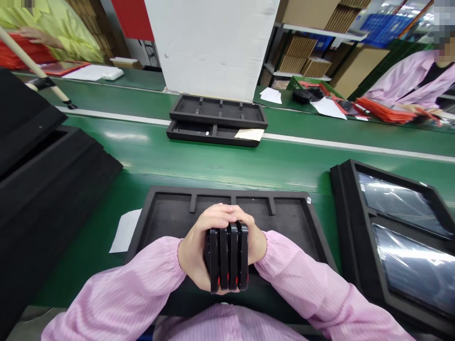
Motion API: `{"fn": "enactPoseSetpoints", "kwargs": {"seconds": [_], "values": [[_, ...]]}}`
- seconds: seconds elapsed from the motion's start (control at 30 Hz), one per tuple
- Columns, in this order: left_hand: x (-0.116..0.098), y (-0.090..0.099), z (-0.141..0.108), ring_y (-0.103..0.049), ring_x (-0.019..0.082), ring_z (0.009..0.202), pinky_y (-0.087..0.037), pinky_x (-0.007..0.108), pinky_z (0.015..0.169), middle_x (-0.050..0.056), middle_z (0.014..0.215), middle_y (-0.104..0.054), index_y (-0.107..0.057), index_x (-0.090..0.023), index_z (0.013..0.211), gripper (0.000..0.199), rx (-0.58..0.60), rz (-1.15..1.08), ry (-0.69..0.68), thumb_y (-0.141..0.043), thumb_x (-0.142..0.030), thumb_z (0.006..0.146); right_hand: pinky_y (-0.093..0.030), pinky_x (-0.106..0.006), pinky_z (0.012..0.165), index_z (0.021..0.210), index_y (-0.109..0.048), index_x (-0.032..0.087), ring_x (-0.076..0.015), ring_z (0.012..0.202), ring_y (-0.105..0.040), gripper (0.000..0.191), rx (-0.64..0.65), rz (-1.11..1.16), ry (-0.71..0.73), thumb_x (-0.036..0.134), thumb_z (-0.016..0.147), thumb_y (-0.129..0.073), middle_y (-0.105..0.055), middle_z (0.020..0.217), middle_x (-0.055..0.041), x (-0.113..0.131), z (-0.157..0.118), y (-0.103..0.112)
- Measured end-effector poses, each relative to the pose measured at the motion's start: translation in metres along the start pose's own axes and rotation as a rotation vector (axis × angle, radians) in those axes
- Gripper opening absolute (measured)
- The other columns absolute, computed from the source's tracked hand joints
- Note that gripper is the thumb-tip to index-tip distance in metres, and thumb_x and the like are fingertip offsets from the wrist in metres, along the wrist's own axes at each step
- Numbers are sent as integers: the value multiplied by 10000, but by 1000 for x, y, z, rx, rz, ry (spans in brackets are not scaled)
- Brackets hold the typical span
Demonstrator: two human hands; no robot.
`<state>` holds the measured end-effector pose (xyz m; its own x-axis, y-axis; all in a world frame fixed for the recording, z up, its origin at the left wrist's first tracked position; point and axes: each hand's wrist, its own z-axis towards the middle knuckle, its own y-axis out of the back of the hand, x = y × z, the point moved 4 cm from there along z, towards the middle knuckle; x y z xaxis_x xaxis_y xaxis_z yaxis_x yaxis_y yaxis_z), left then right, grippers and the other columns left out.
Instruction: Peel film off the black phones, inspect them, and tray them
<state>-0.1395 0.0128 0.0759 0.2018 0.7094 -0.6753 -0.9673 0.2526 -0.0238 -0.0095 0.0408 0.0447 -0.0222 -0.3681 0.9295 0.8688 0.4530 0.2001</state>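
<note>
A stack of black flat panels (228, 258) with glossy rounded edges and small red marks stands on edge between my hands, in front of my body. My left hand (199, 241) is closed round the stack's left side. My right hand (254, 237) grips it from the right, and the fingers of both hands meet over the far top edge. Whether the panels are screens or something else cannot be made out. Beneath and beyond them lies a black foam tray (170, 215) with short dividers, its near part hidden by my arms and the stack.
To the right, a black tray (368, 227) holds film-covered screens (419, 265). Large black foam trays (53, 189) are piled at left. Across the green belt (213, 163) sit two stacked foam trays (216, 111). Co-workers in yellow (71, 28) and pink (405, 71) sleeves are opposite.
</note>
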Motion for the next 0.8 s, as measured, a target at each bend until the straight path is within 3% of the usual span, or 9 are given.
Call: {"fn": "enactPoseSetpoints", "kwargs": {"seconds": [0.1, 0.23, 0.4, 0.53, 0.67, 0.8], "values": [[1, 1, 4, -627, 340, 1151, -454, 537, 1069, 62, 1177, -626, -492, -304, 1325, 828, 17, 8, 26, -842, -526, 608, -405, -553, 1149, 1316, -348, 361, -338, 1241, -591, 969, 23, -85, 287, 381, 520, -899, -577, 1295, -61, 8, -2, 1], [4, 3, 12, -609, 317, 1171, -473, 498, 1071, 88, 1214, -603, -470, -258, 1358, 890, 66, 14, -30, -860, -531, 605, -464, -501, 1102, 1473, -259, 365, -320, 1268, -555, 1067, -36, -119, 484, 373, 602, -876, -500, 1333, -79, 12, -1, 2], [9, 9, 17, -573, 312, 1217, -473, 473, 1089, 129, 1241, -571, -432, -204, 1415, 1005, 131, 70, -82, -888, -542, 586, -501, -492, 1070, 1469, -336, 298, -309, 1258, -554, 900, -107, -53, 492, 499, 718, -790, -496, 1313, -106, 7, 4, 1], [11, 9, 13, -569, 346, 1250, -463, 494, 1114, 152, 1303, -553, -313, -197, 1529, 1157, 146, 77, -40, -894, -541, 589, -500, -489, 1079, 1485, -334, 275, -317, 1260, -568, 991, -87, -77, 523, 572, 675, -823, -509, 1337, -124, 9, 5, 3], [9, 8, 10, -596, 346, 1229, -461, 481, 1135, 130, 1321, -562, -229, -195, 1580, 1218, 143, 34, -38, -883, -540, 612, -454, -473, 1138, 1521, -295, 259, -305, 1322, -530, 960, -62, -96, 561, 519, 739, -788, -503, 1344, -125, 12, 5, 4], [10, 8, 9, -580, 355, 1251, -468, 503, 1120, 142, 1334, -567, -259, -210, 1568, 1203, 132, 58, -22, -887, -548, 600, -457, -437, 1136, 1490, -345, 222, -294, 1302, -545, 939, -76, -90, 564, 436, 705, -814, -516, 1311, -125, 14, 6, 3]]}}
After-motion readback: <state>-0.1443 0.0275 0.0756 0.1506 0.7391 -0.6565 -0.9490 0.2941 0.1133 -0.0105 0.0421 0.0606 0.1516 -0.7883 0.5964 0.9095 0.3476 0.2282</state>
